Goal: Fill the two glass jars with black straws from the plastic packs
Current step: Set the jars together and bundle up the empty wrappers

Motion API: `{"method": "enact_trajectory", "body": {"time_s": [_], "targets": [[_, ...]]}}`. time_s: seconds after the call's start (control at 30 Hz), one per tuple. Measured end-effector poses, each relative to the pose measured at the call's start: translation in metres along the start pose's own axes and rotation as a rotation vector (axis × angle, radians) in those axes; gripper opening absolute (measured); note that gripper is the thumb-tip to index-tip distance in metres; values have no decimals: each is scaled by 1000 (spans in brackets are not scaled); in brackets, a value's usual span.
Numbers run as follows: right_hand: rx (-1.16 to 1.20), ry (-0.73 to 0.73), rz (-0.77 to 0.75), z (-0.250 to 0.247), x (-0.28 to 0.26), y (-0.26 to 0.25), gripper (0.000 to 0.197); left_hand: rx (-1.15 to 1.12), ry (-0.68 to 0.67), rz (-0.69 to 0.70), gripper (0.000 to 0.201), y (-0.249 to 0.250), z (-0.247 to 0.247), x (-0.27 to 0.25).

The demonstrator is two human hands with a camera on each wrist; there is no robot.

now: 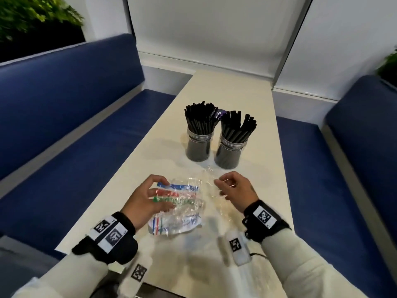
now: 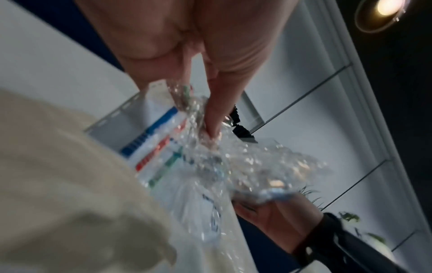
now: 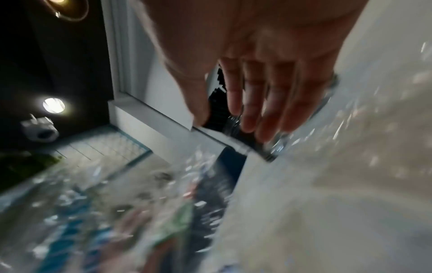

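Note:
Two glass jars stand side by side at the middle of the cream table (image 1: 232, 93), the left jar (image 1: 198, 147) and the right jar (image 1: 228, 153), both packed with black straws (image 1: 200, 117). A crumpled plastic pack (image 1: 182, 211) with blue, red and green print lies near me. My left hand (image 1: 168, 194) grips its top end between thumb and fingers; the left wrist view shows fingertips (image 2: 210, 127) dug into the crinkled pack (image 2: 210, 162). A clear plastic pack (image 1: 209, 175) lies right of it. My right hand (image 1: 219, 188) hovers over it with loosely curled fingers (image 3: 247, 114).
Blue padded benches run along the table's left (image 1: 64, 125) and right (image 1: 354, 151) sides. A white wall (image 1: 214, 35) closes the far end. Green plants (image 1: 32, 16) sit behind the left bench. A small purple wrapper (image 1: 219, 115) pokes up between the straws.

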State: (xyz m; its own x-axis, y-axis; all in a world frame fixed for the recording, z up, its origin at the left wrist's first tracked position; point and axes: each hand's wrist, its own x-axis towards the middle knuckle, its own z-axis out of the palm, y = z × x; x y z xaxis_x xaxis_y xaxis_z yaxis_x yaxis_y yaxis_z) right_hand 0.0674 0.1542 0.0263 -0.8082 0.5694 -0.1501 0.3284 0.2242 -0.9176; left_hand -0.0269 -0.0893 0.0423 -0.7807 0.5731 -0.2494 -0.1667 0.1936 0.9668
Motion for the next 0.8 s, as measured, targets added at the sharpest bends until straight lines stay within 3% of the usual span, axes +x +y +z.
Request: {"method": "enact_trajectory", "body": {"time_s": [0.1, 0.27, 0.33, 0.4, 0.47, 0.5, 0.57, 0.63, 0.8], "targets": [[-408, 84, 101, -15, 21, 14, 16, 60, 115, 65, 23, 1, -7, 11], [-792, -54, 339, -19, 38, 31, 73, 79, 168, 74, 28, -1, -8, 21], [-861, -112, 386, -16, 42, 41, 76, 85, 187, 53, 27, -4, -7, 20], [-844, -110, 373, -13, 38, 43, 63, 89, 201, 14, 25, -9, -7, 20], [-722, -62, 316, -14, 33, 31, 36, 119, 208, -28, 21, -12, -8, 21], [-535, -47, 296, -17, 31, 23, 20, 134, 207, -45, 18, -14, -8, 20], [-91, -55, 263, -26, 22, 0, 20, 151, 187, -44, 16, -12, -5, 17], [141, -130, 173, -33, 9, -32, 23, 166, 152, -36, 19, -8, 2, 15], [469, -210, 12, -18, -4, -88, 26, 250, 28, 27, 79, 10, 28, 13]]}}
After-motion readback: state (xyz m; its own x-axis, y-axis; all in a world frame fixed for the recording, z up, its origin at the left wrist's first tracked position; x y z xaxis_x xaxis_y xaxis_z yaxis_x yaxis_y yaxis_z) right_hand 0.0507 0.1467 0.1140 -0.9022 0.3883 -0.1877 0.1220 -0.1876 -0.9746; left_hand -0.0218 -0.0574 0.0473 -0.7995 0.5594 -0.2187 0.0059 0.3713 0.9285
